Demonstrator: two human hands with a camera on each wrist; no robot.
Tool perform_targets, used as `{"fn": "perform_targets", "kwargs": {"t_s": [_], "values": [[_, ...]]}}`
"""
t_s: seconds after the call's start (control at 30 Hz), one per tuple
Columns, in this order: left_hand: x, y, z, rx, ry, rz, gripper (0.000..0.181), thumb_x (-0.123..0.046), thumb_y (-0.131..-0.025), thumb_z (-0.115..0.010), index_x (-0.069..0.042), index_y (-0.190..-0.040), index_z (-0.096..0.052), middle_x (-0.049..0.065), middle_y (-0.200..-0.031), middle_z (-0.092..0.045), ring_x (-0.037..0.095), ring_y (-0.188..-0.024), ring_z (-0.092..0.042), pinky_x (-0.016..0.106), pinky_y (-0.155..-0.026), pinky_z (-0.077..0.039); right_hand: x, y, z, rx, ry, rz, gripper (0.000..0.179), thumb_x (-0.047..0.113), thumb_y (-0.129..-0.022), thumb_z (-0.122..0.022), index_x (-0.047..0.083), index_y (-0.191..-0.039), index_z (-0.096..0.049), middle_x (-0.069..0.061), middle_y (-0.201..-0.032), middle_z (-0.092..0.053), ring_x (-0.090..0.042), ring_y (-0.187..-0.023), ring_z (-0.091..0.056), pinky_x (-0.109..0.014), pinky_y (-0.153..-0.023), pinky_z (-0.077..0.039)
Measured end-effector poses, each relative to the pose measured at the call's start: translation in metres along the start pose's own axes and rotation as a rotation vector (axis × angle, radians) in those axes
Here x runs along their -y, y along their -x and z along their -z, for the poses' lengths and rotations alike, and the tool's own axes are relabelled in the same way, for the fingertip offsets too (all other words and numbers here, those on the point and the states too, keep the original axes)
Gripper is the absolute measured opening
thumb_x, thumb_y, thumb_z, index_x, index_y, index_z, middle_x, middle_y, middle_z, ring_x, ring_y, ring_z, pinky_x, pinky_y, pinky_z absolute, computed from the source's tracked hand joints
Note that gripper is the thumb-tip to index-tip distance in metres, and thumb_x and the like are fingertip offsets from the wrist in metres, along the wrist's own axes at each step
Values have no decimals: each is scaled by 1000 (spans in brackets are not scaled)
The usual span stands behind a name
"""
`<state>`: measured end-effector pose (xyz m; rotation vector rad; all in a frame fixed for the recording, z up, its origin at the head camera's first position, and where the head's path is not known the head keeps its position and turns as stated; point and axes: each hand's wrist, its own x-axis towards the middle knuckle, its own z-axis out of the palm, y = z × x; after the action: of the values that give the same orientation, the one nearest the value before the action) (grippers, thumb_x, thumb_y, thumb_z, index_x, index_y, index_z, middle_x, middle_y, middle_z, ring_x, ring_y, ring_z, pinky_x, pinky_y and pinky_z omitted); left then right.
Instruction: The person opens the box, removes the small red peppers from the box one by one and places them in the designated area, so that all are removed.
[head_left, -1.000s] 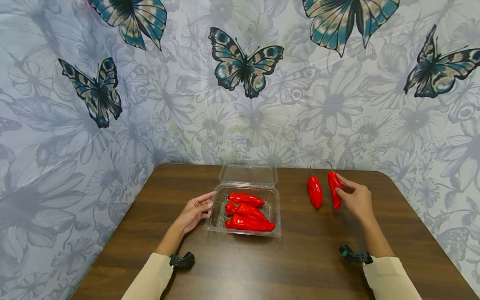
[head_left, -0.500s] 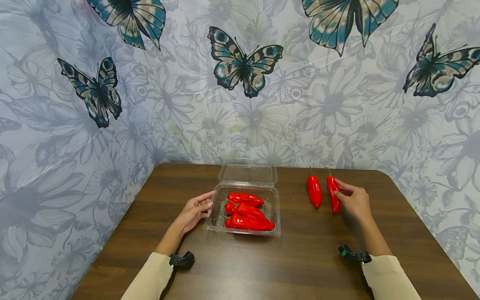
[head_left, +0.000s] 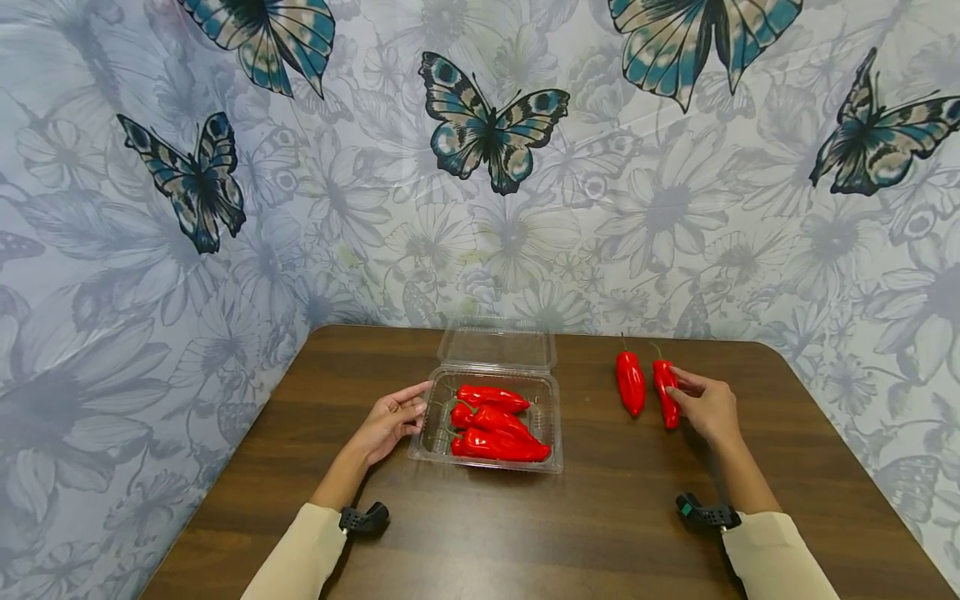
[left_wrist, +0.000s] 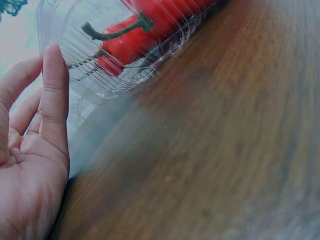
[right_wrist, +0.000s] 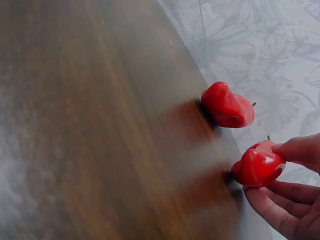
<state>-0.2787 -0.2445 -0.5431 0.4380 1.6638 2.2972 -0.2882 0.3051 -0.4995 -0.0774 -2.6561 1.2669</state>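
Observation:
My left hand (head_left: 390, 425) pinches the left rim of a clear plastic clamshell container (head_left: 555, 417), whose lid (head_left: 495, 346) is folded back behind it. Several glossy red peppers (head_left: 498, 446) lie inside; the left wrist view shows a pepper's green stem (left_wrist: 112, 34) through the ribbed wall. Over on the right, a red pepper (right_wrist: 257, 167) is held between the thumb and fingers of my right hand (head_left: 708, 408), with its stem pointing away from me. Another red pepper (head_left: 630, 383) lies on the table just left of it, apart from the hand.
The brown wooden table (head_left: 480, 533) reaches back to a wall covering (head_left: 667, 208) printed with flowers and butterflies. Black wrist devices (head_left: 364, 518) sit on both forearms at the cream sleeves.
My right hand has shifted slightly towards me and a little left, bringing the gripped pepper with it. My left hand and the container stay where they were.

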Motion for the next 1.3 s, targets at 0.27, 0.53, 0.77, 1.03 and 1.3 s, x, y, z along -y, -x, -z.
{"fn": "perform_targets", "kwargs": {"t_s": [0.27, 0.53, 0.77, 1.03, 1.3], "values": [[2, -1, 2, 3, -4, -1, 48, 8, -103, -47, 7, -150, -40, -2, -96, -63, 7, -73, -62, 18, -64, -58, -1, 0, -1, -2, -43, -22, 43, 18, -97, -71, 1, -136, -63, -32, -124, -64, -12, -83, -70, -22, -59, -59], [0, 0, 1, 10, 1, 9, 50, 8, -103, -47, 7, -152, -37, -2, -97, -63, 6, -73, -62, 17, -63, -57, 0, 2, -1, 10, -77, -31, 44, 20, -97, -71, 1, -136, -63, -32, -125, -63, -8, -77, -71, -25, -61, -60], [-2, 0, 0, -5, 15, 26, 51, 7, -103, -48, 6, -153, -36, -1, -97, -64, 6, -72, -62, 18, -63, -58, 1, 1, 0, 12, -61, -33, 45, 24, -98, -70, 3, -137, -63, -29, -126, -64, -1, -73, -67, -23, -60, -59], [-3, 1, -2, -8, 1, 33, 53, 6, -103, -50, 8, -153, -33, -1, -97, -63, 6, -72, -62, 18, -63, -58, 1, 2, 0, -13, 28, -5, 45, 31, -98, -70, 4, -134, -66, -25, -121, -68, -36, -102, -68, -16, -60, -54], [-3, 2, -2, -6, 2, 26, 53, 5, -103, -51, 7, -153, -35, -1, -97, -63, 6, -71, -62, 18, -63, -58, 1, 1, 1, 43, -35, -28, 49, 26, -98, -70, -1, -137, -61, -30, -126, -63, -21, -84, -72, -24, -61, -59]]}}
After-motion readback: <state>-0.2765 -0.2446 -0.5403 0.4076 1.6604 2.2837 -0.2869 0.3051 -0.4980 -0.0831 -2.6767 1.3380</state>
